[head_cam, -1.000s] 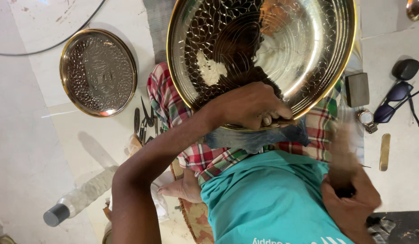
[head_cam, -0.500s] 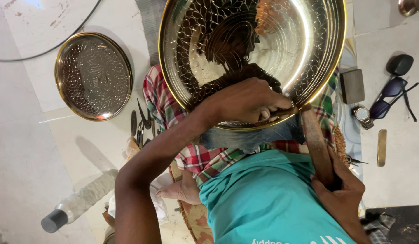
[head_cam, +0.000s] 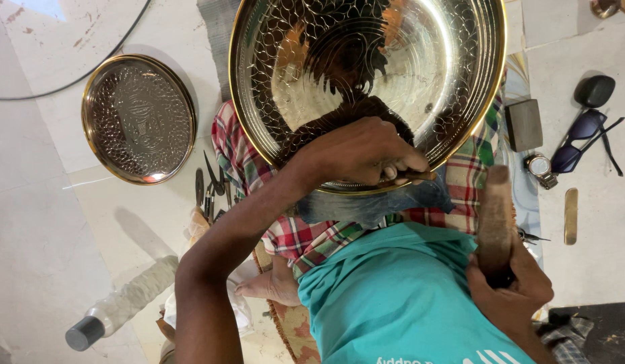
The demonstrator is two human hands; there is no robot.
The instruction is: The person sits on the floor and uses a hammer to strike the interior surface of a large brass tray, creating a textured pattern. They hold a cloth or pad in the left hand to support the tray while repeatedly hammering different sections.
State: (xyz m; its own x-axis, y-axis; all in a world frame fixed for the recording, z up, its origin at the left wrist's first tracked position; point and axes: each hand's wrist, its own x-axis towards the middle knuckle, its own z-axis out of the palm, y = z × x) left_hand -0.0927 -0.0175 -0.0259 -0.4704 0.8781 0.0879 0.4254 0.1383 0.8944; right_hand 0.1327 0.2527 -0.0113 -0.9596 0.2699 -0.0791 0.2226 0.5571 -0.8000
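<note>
- smaller engraved round tray lies flat on the pale floor to my left, well apart from my hands; a dark cable curves past above it.
- small dark hand tools lie between that tray and the checked cloth over my lap.
- plastic bottle with a dark cap lies on its side low left.
- on my right: a dark block, a wristwatch, sunglasses, a thin brass strip, all on the floor.
- large brass tray rests on my lap, tilted up toward me, its engraved face to the camera; round, so no real long axis.
- my left forearm crosses over the cloth and hides the tray's lower rim.
- left hand is closed on a thin punch at the tray's lower edge; the punch lies roughly level, tip to the right.
- right hand is closed round the handle of a wooden mallet, which is blurred, long axis near vertical, head up just beside the tray's rim.
- teal shirt fills the bottom centre.
</note>
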